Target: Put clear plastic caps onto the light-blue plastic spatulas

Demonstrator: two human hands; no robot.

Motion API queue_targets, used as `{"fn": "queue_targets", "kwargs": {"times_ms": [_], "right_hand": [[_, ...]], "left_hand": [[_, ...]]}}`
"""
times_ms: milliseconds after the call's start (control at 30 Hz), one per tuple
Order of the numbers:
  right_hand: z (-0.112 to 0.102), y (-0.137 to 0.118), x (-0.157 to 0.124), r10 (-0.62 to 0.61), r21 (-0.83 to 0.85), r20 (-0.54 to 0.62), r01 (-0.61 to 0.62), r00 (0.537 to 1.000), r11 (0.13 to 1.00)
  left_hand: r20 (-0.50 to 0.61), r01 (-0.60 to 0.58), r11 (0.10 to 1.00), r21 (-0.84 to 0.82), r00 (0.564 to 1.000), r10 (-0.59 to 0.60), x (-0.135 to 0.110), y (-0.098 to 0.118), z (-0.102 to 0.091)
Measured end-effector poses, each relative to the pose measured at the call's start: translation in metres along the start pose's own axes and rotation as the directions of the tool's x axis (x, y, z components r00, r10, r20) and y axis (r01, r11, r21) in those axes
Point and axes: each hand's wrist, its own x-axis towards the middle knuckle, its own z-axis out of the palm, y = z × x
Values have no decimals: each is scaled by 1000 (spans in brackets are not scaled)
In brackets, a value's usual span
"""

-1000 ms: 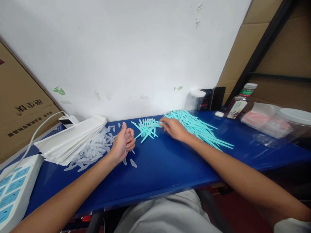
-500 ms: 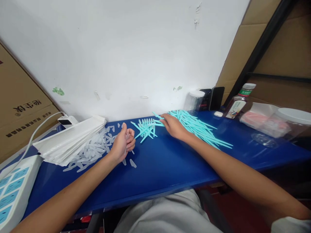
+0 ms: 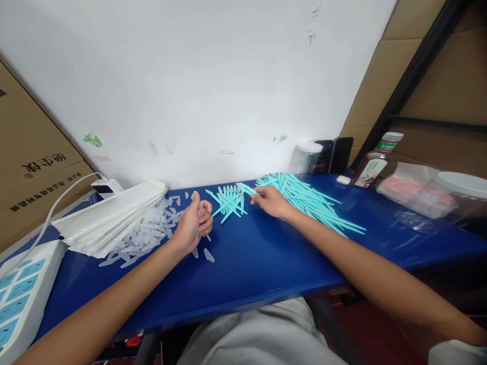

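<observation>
My left hand (image 3: 193, 224) rests on the blue table (image 3: 251, 263), fingers curled round a clear plastic cap that pokes out below the palm. Beside it lies a heap of clear caps (image 3: 146, 237). My right hand (image 3: 271, 201) pinches one turquoise stick (image 3: 246, 189) by its end, just above the table. That stick points toward a small fanned group of turquoise sticks (image 3: 228, 198). A larger pile of turquoise sticks (image 3: 315, 204) spreads out behind and to the right of my right hand.
A stack of white paper sleeves (image 3: 108, 215) lies at the left, with a power strip (image 3: 19, 289) at the table's left end. A clear jar (image 3: 304, 159), two phones (image 3: 340, 154), a bottle (image 3: 375, 162) and a plastic tub (image 3: 452, 195) stand at the right. Cardboard boxes flank the wall.
My right hand lifted a turquoise stick off the large pile and carried it left toward the small group. My left hand stayed put.
</observation>
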Motion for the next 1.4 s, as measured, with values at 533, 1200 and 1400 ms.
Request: {"fn": "queue_targets", "kwargs": {"times_ms": [533, 1200, 1400], "right_hand": [[13, -12, 11, 296, 425, -97, -229, 950, 876], [65, -55, -59, -415, -171, 177, 443, 893, 880], [60, -49, -58, -530, -250, 183, 561, 828, 789]], "left_hand": [[0, -9, 999, 30, 1000, 9, 0, -2, -4], [-65, -53, 913, -405, 997, 29, -14, 12, 15], [-141, -92, 931, -352, 989, 45, -8, 11, 10]]}}
